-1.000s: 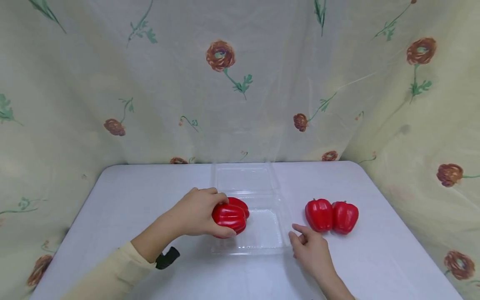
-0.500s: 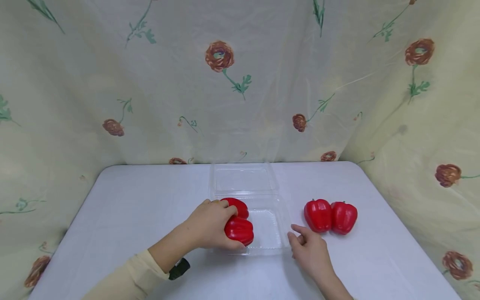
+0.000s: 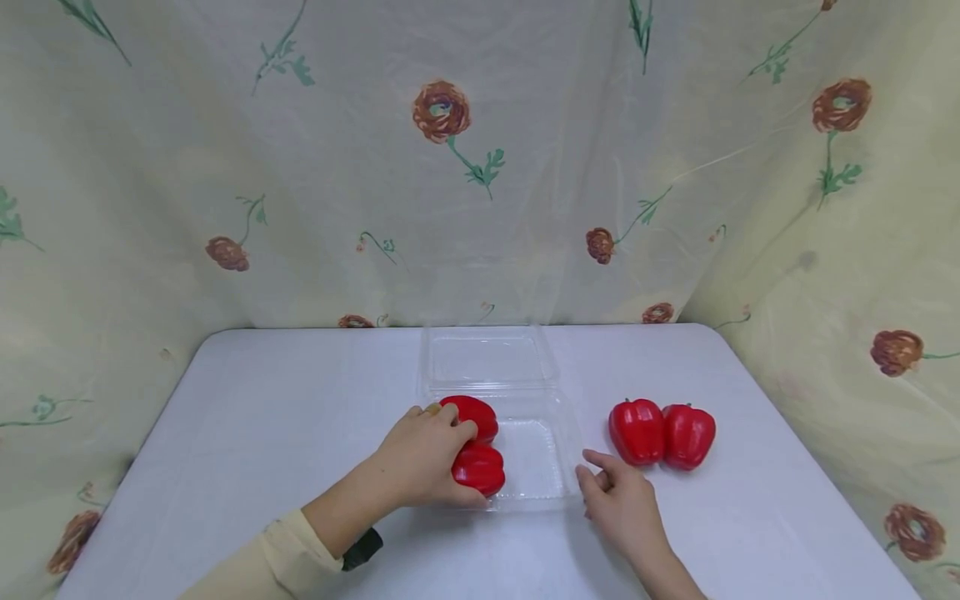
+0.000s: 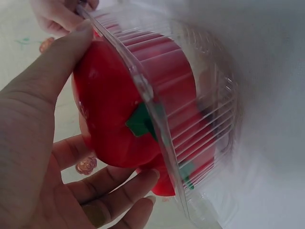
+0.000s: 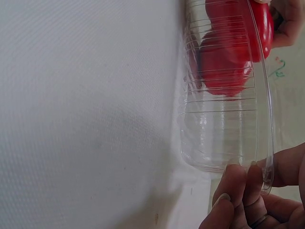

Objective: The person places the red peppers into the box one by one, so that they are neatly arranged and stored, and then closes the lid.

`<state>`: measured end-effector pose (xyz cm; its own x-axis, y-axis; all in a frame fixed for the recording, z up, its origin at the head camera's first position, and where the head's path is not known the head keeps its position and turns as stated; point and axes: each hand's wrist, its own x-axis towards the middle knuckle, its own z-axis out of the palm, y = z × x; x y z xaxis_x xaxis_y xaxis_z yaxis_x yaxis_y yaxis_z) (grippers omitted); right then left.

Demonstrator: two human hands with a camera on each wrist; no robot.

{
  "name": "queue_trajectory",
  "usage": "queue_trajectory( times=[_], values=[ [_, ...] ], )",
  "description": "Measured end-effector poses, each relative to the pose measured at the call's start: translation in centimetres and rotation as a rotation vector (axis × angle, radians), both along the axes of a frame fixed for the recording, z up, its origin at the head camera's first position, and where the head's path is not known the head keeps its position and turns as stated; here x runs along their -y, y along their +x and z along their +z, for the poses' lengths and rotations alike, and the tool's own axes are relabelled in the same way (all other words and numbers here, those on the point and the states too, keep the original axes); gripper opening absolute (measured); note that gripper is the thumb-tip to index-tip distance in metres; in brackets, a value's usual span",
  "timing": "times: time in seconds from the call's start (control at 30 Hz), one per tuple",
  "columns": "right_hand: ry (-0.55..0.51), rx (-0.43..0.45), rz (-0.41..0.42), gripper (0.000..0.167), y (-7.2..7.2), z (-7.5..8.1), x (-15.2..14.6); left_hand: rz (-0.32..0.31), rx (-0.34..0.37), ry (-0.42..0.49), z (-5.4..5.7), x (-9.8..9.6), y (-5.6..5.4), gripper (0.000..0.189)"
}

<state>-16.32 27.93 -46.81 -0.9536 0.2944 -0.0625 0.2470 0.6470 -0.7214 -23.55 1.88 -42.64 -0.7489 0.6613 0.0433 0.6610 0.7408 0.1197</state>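
Note:
My left hand (image 3: 427,458) grips a red bell pepper (image 3: 480,469) at the left front of a clear plastic container (image 3: 536,503). In the left wrist view the thumb lies on top of this pepper, with the other fingers around its far side and its green stem (image 4: 138,120) against the container wall. A second red bell pepper (image 3: 480,417) lies just behind it in the container, partly hidden by my fingers. At the container's right side my right hand (image 3: 618,500) pinches the rim; in the right wrist view its fingertips (image 5: 233,177) press against the clear wall.
Two more red bell peppers, one (image 3: 637,432) touching the other (image 3: 688,437), stand on the white table (image 3: 300,400) right of the container. The container's clear lid (image 3: 487,358) lies folded open behind it. A flowered curtain (image 3: 525,208) hangs around the table.
My left hand has moved right and toward me, lowering its pepper into the container in front of the other one. The right hand has stayed at the container's right side.

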Motion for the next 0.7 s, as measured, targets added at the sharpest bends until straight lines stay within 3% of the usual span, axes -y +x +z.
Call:
queue_trajectory(
  times=[0.4, 0.7],
  values=[
    [-0.006, -0.007, -0.003, 0.046, 0.2, 0.1, 0.0, 0.014, 0.034, 0.046, -0.6, 0.0, -0.1, 0.083],
    [-0.028, 0.014, -0.011, 0.046, 0.1, -0.1, 0.0, -0.043, 0.026, 0.070, -1.5, 0.5, -0.7, 0.079]
  ],
)
